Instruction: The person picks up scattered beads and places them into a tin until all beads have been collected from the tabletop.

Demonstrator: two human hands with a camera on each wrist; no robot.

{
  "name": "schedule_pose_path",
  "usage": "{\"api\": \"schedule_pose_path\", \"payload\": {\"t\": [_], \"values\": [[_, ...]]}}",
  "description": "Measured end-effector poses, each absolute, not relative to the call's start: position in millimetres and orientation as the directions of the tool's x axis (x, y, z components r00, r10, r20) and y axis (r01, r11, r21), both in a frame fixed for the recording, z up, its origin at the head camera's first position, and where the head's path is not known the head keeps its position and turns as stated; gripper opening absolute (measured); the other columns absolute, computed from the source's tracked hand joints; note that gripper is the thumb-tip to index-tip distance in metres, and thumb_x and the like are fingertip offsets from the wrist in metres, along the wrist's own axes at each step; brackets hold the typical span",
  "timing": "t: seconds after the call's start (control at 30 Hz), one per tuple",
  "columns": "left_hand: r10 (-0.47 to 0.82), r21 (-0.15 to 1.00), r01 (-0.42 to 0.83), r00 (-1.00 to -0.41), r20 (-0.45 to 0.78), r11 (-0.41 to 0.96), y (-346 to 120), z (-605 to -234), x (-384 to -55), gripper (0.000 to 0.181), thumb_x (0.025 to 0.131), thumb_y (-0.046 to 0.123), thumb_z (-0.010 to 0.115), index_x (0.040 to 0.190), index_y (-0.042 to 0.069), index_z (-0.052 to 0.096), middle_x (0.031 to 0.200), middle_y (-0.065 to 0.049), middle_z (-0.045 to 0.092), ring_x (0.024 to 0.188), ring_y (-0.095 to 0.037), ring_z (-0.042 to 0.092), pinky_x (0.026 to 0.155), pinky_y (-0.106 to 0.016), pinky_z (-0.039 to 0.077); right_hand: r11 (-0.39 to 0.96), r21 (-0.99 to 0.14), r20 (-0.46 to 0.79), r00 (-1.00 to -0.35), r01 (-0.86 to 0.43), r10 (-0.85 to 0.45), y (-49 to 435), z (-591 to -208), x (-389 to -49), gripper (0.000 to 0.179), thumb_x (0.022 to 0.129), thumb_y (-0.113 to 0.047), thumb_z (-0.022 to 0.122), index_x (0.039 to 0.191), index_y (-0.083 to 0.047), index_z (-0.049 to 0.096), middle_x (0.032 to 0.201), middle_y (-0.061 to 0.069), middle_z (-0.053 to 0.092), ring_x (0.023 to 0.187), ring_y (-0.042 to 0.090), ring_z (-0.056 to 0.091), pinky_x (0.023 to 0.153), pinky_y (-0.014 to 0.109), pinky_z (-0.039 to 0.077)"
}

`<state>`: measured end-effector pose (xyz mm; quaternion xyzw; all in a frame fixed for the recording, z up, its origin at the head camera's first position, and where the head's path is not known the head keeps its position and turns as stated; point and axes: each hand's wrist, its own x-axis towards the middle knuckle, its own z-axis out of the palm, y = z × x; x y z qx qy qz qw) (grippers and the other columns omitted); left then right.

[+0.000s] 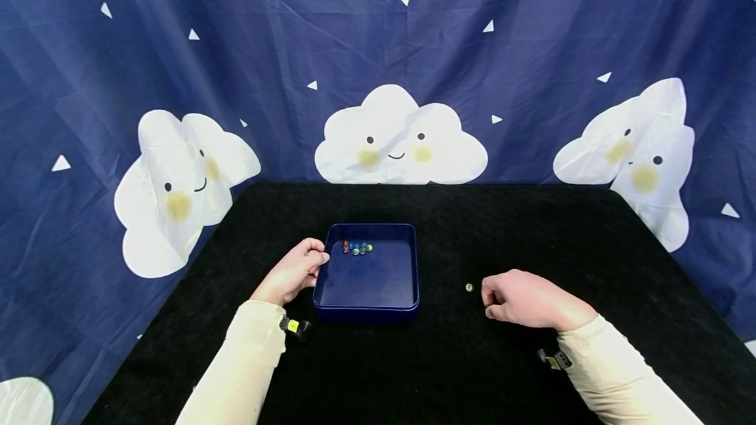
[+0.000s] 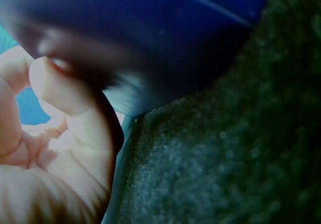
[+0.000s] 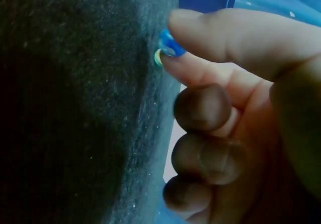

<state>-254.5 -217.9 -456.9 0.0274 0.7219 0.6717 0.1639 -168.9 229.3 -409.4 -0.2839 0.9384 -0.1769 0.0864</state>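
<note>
A dark blue square tray (image 1: 366, 311) sits near the middle of the black table, with several coloured glass marbles (image 1: 356, 251) grouped in its far left part. My left hand (image 1: 293, 272) holds the tray's left side, thumb against the wall (image 2: 150, 38) in the left wrist view. Right of the tray, my right hand (image 1: 525, 298) pinches a blue marble (image 3: 172, 44) between thumb and index finger; the head view hides it behind the fingers. A yellow-green marble (image 1: 469, 287) lies on the cloth just left of that hand.
Black cloth (image 1: 449, 372) covers the table. Behind it hangs a blue curtain (image 1: 277, 31) with white smiling clouds (image 1: 401, 162). A small wrist camera (image 1: 297, 328) is strapped by the left sleeve, another camera (image 1: 554, 359) by the right.
</note>
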Motion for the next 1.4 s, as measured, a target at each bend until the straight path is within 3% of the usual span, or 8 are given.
{"api": "schedule_pose_path", "payload": {"t": [0.5,0.73,1.4], "values": [[0.257,0.978,-0.187,-0.944,-0.205,0.092,-217,-456,-254,0.033,0.095,0.007,0.058,0.120,-0.003,0.039,0.080,-0.004,0.049,0.063,-0.010,0.046,0.050,-0.021,0.044,0.782,-0.295,0.121,-0.834,-0.549,-0.539,218,-408,-170,0.013,0.087,-0.022,0.075,0.093,-0.031,0.067,0.063,-0.026,0.044,0.061,-0.003,0.047,0.061,0.027,0.046],[0.261,0.979,-0.184,-0.944,-0.202,0.093,-218,-456,-254,0.035,0.095,0.008,0.058,0.121,-0.004,0.038,0.079,-0.003,0.047,0.063,-0.010,0.046,0.050,-0.021,0.044,0.787,-0.285,0.208,-0.837,-0.548,-0.507,207,-405,-171,0.014,0.088,-0.024,0.076,0.096,-0.029,0.066,0.060,-0.022,0.037,0.054,-0.003,0.040,0.059,0.026,0.045],[0.240,0.976,-0.198,-0.947,-0.215,0.092,-217,-455,-255,0.029,0.095,0.007,0.057,0.119,0.002,0.041,0.074,0.001,0.047,0.062,-0.010,0.043,0.048,-0.021,0.040,0.742,-0.295,0.256,-0.798,-0.602,-0.546,167,-400,-177,0.013,0.089,-0.031,0.075,0.097,-0.030,0.065,0.058,-0.021,0.035,0.051,-0.002,0.036,0.054,0.022,0.041]]}}
